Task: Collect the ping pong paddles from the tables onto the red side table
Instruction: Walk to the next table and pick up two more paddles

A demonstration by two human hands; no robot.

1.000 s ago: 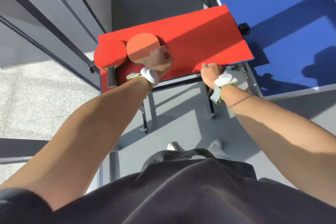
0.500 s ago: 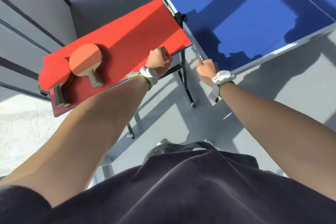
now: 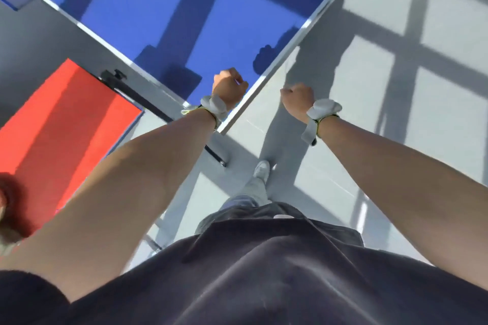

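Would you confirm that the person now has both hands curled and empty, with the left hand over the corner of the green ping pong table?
Not quite: the head view shows the table is blue. Both the left hand and right hand are curled and apparently empty.

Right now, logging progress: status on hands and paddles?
Left hand and right hand fisted, holding nothing. Red side table at left; paddle blurred at frame edge. Path ahead clear.

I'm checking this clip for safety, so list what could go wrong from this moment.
1. The blue table's corner sits right beside the left forearm; stepping past could clip an arm or hip on it.
2. The lead foot lands near the table's dark leg base, a possible trip.
3. The red side table is slipping toward the frame's edge, so a blurred paddle there goes unwatched.
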